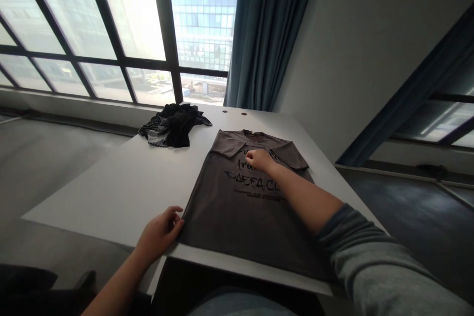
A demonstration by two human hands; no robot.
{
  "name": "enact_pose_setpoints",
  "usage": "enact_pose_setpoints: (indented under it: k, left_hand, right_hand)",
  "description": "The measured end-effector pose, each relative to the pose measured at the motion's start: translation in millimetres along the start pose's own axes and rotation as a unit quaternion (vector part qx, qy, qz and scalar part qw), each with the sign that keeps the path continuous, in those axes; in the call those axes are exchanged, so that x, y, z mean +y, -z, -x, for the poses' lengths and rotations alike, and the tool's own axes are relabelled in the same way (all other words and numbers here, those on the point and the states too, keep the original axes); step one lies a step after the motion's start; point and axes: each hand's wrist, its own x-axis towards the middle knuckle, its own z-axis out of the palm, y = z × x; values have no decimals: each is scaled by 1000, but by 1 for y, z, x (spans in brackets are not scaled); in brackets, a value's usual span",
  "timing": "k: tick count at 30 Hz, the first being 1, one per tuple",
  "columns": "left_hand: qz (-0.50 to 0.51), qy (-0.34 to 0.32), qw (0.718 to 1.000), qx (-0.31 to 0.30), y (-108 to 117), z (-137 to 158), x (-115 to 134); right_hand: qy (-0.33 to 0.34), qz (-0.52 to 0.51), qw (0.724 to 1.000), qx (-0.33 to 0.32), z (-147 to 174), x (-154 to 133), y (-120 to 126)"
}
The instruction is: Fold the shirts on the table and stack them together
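Daylight from the left window [129,10] (nearly blown out to white) leaves the right-hand wall [359,64] dim.

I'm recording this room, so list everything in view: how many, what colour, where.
T-shirt: one, dark grey-brown, spread on table
Clothing heap: one, mostly black, table's far left
Table: one, white, centre
Table holes: two, dark, far end
Curtains: two, blue, far end and right
Windows: two, dark-framed, left and right
Building: at least one, pale blue, outside
Wall: one, grey, right
Floor: one, grey, around table
Dark shapes: unclear count, lower left
Left hand: one, bare, at T-shirt's left edge
Right hand: one, bare, over T-shirt's lettering
Right sleeve: one, grey, lower right
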Motion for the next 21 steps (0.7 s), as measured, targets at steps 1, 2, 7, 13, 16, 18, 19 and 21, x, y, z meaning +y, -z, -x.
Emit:
enact_pose_setpoints:
  k: [1, 2, 7, 13, 16, 18, 19, 21]
  left_hand:
    - [-6, -5, 1000, 3, -1, 0, 1]
    - [-10, -10, 1000, 5, -2, 1, 1]
    - [-13, -31, 999, 9, -4, 3, -1]
    - [-6, -28, 1000, 4, -8, 4, -8]
    - [5, -18, 1000, 7, -11, 6, -10]
    - [9, -14, 1000, 5, -11, 6, -11]
    - [10, -13, 1000, 2, -11, 6, -11]
    - [11, -15, 1000, -6, -11, 6, -11]
  right_hand:
    - [-5, 1, 1000, 5, -23, -10, -3]
    - [-9, 2, 1000, 8, -44, -20, -6]
    - [-41, -4, 999, -2, -134, -62, -31]
    - [-67, -10, 997, -37, -199, -99, -65]
    - [-81, -7, 995, -60, -217, -113, -77]
    - [-95, -3, 993, -71, -225, -120, -82]
    - [-103, -1, 992, -75, -227, -122, -85]
    - [-118, 3, 990, -81, -231, -125, -88]
